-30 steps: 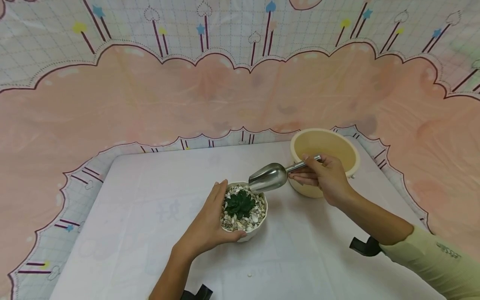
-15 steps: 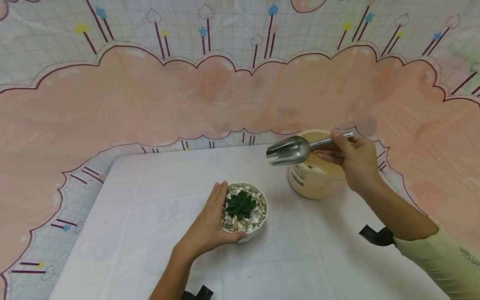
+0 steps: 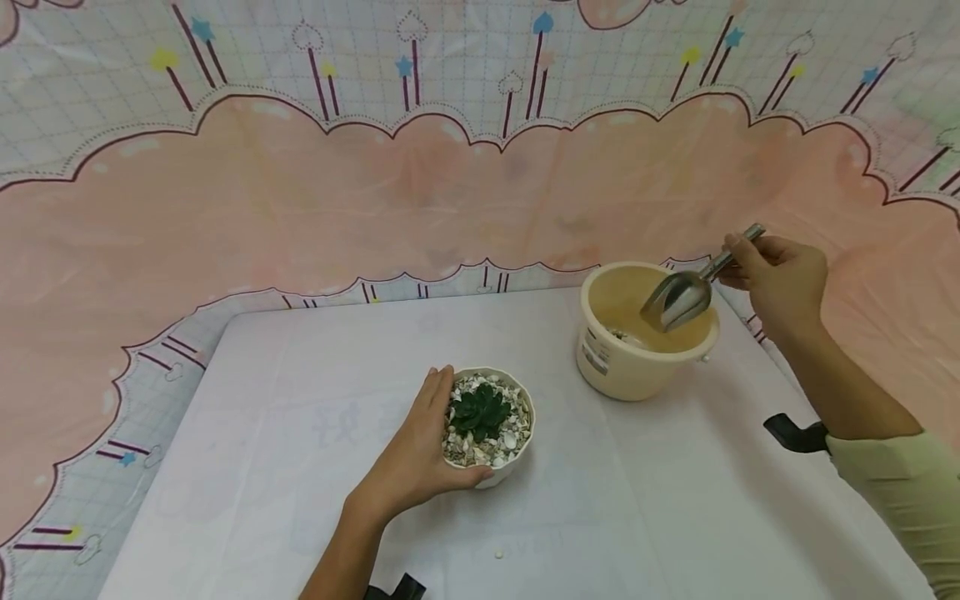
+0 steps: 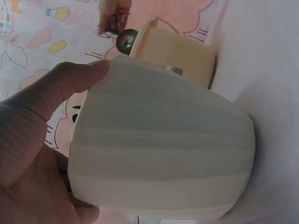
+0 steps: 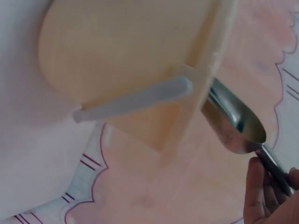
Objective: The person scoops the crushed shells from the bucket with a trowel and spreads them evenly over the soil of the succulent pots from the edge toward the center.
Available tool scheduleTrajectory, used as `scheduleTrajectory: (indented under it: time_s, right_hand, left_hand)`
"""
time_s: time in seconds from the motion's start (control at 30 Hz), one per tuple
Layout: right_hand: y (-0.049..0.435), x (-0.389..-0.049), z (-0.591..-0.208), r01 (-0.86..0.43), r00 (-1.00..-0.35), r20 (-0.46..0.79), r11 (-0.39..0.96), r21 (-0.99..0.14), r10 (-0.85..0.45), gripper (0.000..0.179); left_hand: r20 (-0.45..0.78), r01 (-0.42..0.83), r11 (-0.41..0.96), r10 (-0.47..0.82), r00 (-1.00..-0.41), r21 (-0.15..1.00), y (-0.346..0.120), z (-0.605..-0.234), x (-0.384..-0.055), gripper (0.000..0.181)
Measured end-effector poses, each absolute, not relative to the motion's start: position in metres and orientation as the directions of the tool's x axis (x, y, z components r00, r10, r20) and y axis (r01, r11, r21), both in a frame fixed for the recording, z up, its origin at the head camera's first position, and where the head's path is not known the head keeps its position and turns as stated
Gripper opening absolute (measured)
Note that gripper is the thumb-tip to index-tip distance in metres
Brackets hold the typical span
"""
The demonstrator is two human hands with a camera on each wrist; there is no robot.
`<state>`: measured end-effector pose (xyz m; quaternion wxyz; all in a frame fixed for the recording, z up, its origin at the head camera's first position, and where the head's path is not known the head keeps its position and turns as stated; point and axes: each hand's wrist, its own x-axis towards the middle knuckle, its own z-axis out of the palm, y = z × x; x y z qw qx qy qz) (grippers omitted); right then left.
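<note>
A white faceted flower pot stands on the white table; pale pebbles surround a dark green succulent in it. My left hand holds the pot's near left side, thumb at the front and fingers behind. In the left wrist view the wall of the pot fills the middle. My right hand grips the handle of a metal scoop. The scoop's bowl tilts down over the mouth of a cream bucket, in which a few pebbles show. The right wrist view shows the scoop at the bucket's rim.
One loose pebble lies on the white table near the front. The bucket's pale bail handle hangs at its side. Behind the table hangs a pink and white printed cloth.
My right hand has carried the scoop from the pot's rim, right and away, to above the bucket, and its bowl now points downward. The left hand and pot have stayed in place.
</note>
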<state>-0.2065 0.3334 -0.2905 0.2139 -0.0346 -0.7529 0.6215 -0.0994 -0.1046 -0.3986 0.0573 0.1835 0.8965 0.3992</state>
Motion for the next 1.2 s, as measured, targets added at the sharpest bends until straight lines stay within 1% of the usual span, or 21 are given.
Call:
scheduleTrajectory:
  time_s: [0.07, 0.13, 0.23, 0.33, 0.57, 0.7, 0.9, 1.2]
  right_hand:
    - [0.332, -0.208, -0.299, -0.151, -0.925, 0.269, 0.389, -0.909, 0.269, 0.035]
    - [0.327, -0.210, -0.306, -0.133, -0.937, 0.274, 0.502, -0.854, 0.218, 0.044]
    - [0.319, -0.214, -0.314, -0.128, -0.950, 0.270, 0.596, -0.793, 0.154, 0.047]
    - [0.312, -0.218, -0.321, -0.125, -0.966, 0.242, 0.651, -0.748, 0.093, 0.045]
    - [0.303, -0.228, -0.336, -0.088, -0.991, 0.131, 0.727, -0.681, 0.002, 0.048]
    - [0.300, -0.232, -0.340, -0.087, -0.995, 0.086, 0.757, -0.648, -0.040, 0.046]
    - [0.297, -0.236, -0.343, -0.062, -0.998, 0.030, 0.762, -0.644, -0.056, 0.040]
    - [0.293, -0.247, -0.344, 0.041, -0.990, -0.127, 0.770, -0.636, -0.053, 0.032]
  left_hand:
    - [0.045, 0.284, 0.615, 0.374, -0.926, 0.736, -0.104, -0.399, -0.099, 0.135]
    - [0.042, 0.280, 0.617, 0.371, -0.928, 0.736, -0.104, -0.398, -0.099, 0.135]
    - [0.036, 0.274, 0.621, 0.367, -0.930, 0.734, -0.104, -0.398, -0.098, 0.135]
    - [0.034, 0.271, 0.626, 0.363, -0.931, 0.731, -0.104, -0.398, -0.098, 0.135]
    - [0.032, 0.266, 0.621, 0.361, -0.932, 0.738, -0.103, -0.398, -0.098, 0.135]
    - [0.035, 0.267, 0.619, 0.360, -0.932, 0.739, -0.103, -0.397, -0.098, 0.134]
    - [0.043, 0.277, 0.620, 0.365, -0.930, 0.734, -0.103, -0.398, -0.098, 0.134]
    - [0.035, 0.270, 0.622, 0.363, -0.931, 0.735, -0.103, -0.398, -0.098, 0.135]
